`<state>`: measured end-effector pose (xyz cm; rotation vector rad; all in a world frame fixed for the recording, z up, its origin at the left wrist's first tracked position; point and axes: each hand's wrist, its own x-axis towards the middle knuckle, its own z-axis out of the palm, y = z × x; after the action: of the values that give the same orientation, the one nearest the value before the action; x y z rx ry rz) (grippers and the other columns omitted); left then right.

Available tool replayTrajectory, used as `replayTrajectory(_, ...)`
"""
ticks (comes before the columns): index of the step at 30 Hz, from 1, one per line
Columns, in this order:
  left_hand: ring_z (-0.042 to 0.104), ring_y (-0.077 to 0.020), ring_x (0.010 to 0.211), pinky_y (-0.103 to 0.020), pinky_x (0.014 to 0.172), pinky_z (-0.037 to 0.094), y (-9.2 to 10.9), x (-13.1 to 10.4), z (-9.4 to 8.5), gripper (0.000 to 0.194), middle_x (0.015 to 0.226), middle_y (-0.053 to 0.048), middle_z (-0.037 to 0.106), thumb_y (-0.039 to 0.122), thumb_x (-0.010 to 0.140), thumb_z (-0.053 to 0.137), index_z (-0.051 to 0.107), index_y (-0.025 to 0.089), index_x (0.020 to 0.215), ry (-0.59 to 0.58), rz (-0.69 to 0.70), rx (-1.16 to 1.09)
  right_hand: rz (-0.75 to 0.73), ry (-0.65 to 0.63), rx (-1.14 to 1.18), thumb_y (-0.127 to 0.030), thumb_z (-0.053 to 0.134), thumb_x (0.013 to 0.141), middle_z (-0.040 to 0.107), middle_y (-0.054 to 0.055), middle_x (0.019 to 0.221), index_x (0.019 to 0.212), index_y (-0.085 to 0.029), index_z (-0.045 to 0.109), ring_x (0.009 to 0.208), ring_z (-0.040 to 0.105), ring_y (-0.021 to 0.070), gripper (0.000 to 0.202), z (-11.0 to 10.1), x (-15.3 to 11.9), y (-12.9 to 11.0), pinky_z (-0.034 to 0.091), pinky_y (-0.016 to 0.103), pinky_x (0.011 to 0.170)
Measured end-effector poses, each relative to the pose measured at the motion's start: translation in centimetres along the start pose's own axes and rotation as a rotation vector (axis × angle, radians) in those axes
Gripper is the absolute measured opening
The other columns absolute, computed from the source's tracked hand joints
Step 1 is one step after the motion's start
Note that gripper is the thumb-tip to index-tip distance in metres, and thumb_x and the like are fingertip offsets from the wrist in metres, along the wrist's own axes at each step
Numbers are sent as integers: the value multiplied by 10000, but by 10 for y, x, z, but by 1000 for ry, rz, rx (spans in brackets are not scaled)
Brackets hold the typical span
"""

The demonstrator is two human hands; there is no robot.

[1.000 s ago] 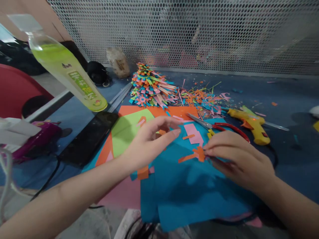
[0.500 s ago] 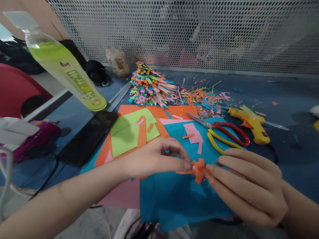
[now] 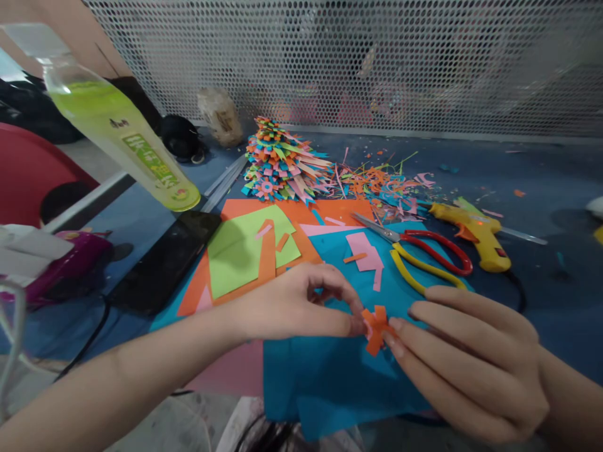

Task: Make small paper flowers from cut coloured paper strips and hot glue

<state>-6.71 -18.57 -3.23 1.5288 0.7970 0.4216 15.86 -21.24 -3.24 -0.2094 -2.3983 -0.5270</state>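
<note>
An orange paper flower is pinched between my two hands, above the blue paper sheets. My left hand has thumb and forefinger closed on its left side. My right hand grips its right side between thumb and fingertips. Behind my hands lies a pink paper piece with a small orange strip across it. Scissors with red and yellow handles rest open beyond my right hand. Green paper lies on orange paper, left of centre.
A multicoloured paper cone stands at the back beside shredded paper scraps. A yellow glue gun lies at the right. At the left are a phone, a green drink bottle and clear sticks. Perforated metal stands behind.
Both hands and the orange flower have shifted slightly downward. The orange strip that extended left of the flower under my left fingers no longer shows.
</note>
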Motion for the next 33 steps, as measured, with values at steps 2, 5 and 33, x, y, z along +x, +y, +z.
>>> replayTrajectory(2,536,-104,749,-228,604,356,0,0,1,67,824,7,653,232,726,679,669,178,764,2,-11,-12,-2,-7,0,-185,565,751,697,-4,821,772,-237,697,762,620,209,143,-1,-1,-1,499,396,615)
replayTrajectory(5,546,-105,744,-222,594,361,0,0,1,41,800,4,653,210,728,668,660,172,743,10,-1,-31,-6,8,-3,-174,551,749,695,-5,830,782,-234,694,764,620,209,158,1,-1,-1,494,394,613)
replayTrajectory(33,684,-140,694,-172,472,489,-2,5,-6,181,766,-18,703,218,727,735,654,210,888,221,179,-610,10,51,-111,-173,493,864,703,26,863,837,-230,666,789,637,191,184,10,-13,15,548,337,628)
